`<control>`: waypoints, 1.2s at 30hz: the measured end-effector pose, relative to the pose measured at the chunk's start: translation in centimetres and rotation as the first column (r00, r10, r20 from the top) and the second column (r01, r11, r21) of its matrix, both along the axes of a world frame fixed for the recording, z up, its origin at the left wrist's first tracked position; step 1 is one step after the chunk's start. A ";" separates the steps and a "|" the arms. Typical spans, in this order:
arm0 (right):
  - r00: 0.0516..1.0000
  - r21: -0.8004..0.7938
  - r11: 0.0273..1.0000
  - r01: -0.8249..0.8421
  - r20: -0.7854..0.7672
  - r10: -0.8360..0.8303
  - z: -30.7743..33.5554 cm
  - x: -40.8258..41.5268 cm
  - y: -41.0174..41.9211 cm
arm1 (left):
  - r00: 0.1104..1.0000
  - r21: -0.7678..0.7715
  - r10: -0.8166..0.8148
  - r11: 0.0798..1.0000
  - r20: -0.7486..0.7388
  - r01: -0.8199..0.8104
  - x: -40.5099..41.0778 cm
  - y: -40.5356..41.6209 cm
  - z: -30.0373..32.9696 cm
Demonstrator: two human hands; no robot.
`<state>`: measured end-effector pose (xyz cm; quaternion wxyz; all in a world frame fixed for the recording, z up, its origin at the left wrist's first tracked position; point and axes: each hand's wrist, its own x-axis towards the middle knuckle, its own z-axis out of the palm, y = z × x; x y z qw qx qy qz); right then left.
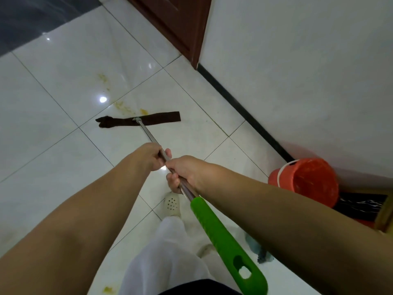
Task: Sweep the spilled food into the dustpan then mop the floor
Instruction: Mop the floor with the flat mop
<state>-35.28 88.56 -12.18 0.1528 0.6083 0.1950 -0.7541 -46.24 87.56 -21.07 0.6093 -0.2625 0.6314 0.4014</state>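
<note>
A flat mop with a dark brown cloth head (157,119) lies on the white tiled floor (63,71). Its metal pole (146,132) runs back to a green handle end (223,239). My left hand (148,156) grips the pole farther down, and my right hand (182,173) grips it just behind, above the green part. Yellow food smears (125,107) lie on the tiles just beyond the mop head. A fainter yellow smear (103,78) sits farther off, and another yellow spot (109,289) is near my feet.
A red bucket (306,179) stands at the right by the white wall (297,71) and its black skirting. A dark brown door frame (182,24) is ahead. My foot in a white perforated shoe (172,204) and a blue-grey cloth (258,249) are on the floor.
</note>
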 end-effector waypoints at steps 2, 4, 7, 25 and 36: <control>1.000 -0.008 1.000 -0.004 -0.007 0.004 -0.2 0.1 0.2 | 0.999 0.001 -0.037 0.999 -0.012 0.037 -0.1 0.2 -0.2; 1.000 0.000 1.000 -0.006 -0.018 0.006 -0.3 0.9 0.0 | 0.997 0.001 -0.072 0.997 -0.018 0.072 0.4 -0.1 -0.4; 0.999 0.014 1.000 -0.002 -0.035 0.003 -0.6 2.6 -0.8 | 0.991 0.015 -0.125 0.992 -0.042 0.126 2.2 -1.0 -0.5; 0.973 0.178 0.963 -0.204 0.146 0.179 2.6 24.2 -12.0 | 0.990 0.199 -0.058 0.979 0.127 0.032 24.5 -13.1 0.5; 0.971 0.112 0.972 -0.205 0.145 0.189 6.3 29.5 -17.1 | 0.974 0.182 -0.023 0.983 0.225 -0.019 30.1 -19.6 4.0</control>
